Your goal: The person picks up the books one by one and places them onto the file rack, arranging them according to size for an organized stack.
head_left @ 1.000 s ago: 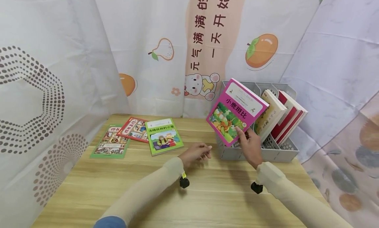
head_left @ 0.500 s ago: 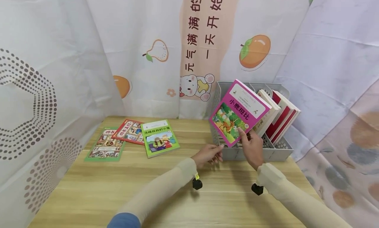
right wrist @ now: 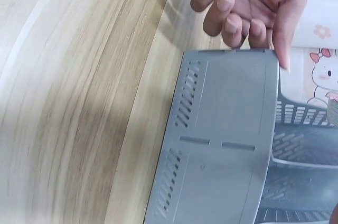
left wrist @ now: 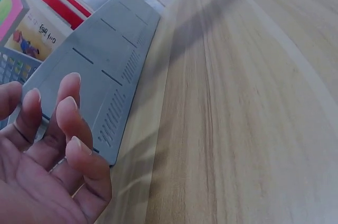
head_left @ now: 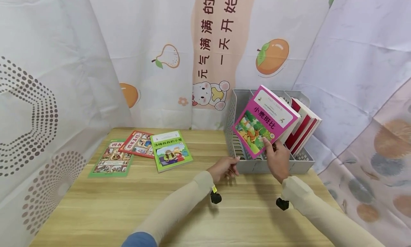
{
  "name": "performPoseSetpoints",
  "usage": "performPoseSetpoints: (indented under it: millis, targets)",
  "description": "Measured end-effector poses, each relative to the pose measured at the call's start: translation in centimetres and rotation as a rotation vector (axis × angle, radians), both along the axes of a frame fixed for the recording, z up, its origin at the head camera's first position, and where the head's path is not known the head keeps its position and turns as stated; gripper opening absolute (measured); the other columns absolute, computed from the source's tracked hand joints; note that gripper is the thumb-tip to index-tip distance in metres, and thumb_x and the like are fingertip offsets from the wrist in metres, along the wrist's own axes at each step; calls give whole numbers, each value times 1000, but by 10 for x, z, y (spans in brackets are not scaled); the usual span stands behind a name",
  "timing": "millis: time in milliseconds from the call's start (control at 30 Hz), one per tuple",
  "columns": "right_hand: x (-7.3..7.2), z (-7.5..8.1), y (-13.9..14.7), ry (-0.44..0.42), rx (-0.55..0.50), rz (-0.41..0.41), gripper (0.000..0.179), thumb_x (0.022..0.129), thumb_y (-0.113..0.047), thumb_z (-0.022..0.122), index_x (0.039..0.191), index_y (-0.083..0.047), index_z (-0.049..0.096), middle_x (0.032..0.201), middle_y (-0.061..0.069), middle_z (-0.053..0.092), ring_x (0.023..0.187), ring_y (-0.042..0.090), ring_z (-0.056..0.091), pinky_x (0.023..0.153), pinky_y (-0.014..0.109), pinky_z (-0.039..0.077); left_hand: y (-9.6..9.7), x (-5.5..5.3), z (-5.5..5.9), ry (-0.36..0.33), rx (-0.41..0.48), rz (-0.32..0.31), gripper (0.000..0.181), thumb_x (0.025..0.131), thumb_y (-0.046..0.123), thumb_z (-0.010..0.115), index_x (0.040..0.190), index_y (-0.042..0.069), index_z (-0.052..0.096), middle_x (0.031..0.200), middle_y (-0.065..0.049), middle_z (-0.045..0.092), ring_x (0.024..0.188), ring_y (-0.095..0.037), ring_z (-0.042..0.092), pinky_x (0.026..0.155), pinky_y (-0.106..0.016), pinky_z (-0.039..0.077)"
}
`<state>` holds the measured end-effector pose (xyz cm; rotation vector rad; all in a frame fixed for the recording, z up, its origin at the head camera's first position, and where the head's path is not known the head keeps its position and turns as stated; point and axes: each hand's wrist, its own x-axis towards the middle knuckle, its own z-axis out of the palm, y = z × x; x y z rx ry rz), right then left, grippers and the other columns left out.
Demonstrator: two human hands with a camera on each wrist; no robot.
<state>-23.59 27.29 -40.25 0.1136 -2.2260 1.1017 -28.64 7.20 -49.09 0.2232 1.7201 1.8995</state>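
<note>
In the head view my right hand (head_left: 278, 160) holds a pink-covered children's book (head_left: 257, 133) by its lower edge, thumb on the front cover. The book is tilted over the left part of a grey plastic book organizer (head_left: 300, 166). My left hand (head_left: 224, 168) is at the organizer's front left corner. In the right wrist view, the left hand's thumb (right wrist: 285, 44) and index finger pinch that corner's rim, the other fingers loosely curled. The left wrist view shows the left hand (left wrist: 53, 155) beside the organizer's grey front wall (left wrist: 95, 76).
Several books, cream and red (head_left: 302, 127), lean in the organizer's right compartments. On the table's left lie a light green book (head_left: 171, 154), a red book (head_left: 141, 143) and a green-edged book (head_left: 112, 158). A printed curtain (head_left: 154, 22) hangs behind the table (head_left: 128, 204).
My left hand has moved right to the organizer's front left corner and taken hold of its rim. The pink book, held throughout, has shifted slightly over the organizer. The head view has turned a little.
</note>
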Motion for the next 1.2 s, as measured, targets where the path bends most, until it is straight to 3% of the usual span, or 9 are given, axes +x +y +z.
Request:
performPoseSetpoints:
  millis: [100,267,500,700,900,1033,1200]
  targets:
    - [0,-2,6,-13,-6,-15,43,107,-44,53,129,-9,65,80,15,65,58,19,54,47,27,41,-1,1,-2,-13,4,-8,44,101,48,60,73,15,53,68,-5,67,51,-12,51,48,-24,36]
    - [-2,-7,17,34,-6,-82,44,107,-42,55,131,-7,65,86,13,69,63,14,57,48,21,41,-3,2,-3,-20,20,-25,44,101,49,61,73,16,53,69,-4,68,53,-14,53,48,-24,37]
    - [-3,-12,31,51,-21,-144,44,107,-41,55,131,-5,64,80,17,63,57,14,50,46,22,37,-2,1,-5,-30,28,-17,44,100,49,62,71,17,52,69,-4,67,54,-14,53,48,-25,36]
    - [-5,-14,36,31,2,-236,52,106,-47,53,134,-5,63,98,17,73,70,11,59,54,16,42,-6,-1,-7,-56,48,-27,43,98,49,64,72,16,54,72,-3,68,55,-13,54,48,-23,37]
    - [-11,-15,38,59,42,-291,49,107,-44,54,130,-2,65,96,19,73,71,13,61,57,13,41,-11,0,-4,-56,52,-37,41,100,47,63,74,16,54,75,-3,68,58,-14,55,49,-23,39]
    - [-14,-14,39,38,77,-322,48,107,-42,53,121,2,66,90,22,71,69,28,60,63,27,43,-10,0,-2,-61,55,-36,42,100,47,63,73,16,54,75,-3,68,58,-14,54,49,-24,39]
    - [-16,-11,37,-108,55,-374,54,108,-49,47,103,2,64,79,22,63,67,33,51,67,41,35,-7,2,0,-55,61,-32,43,100,48,63,73,16,53,74,-4,67,57,-13,54,49,-23,38]
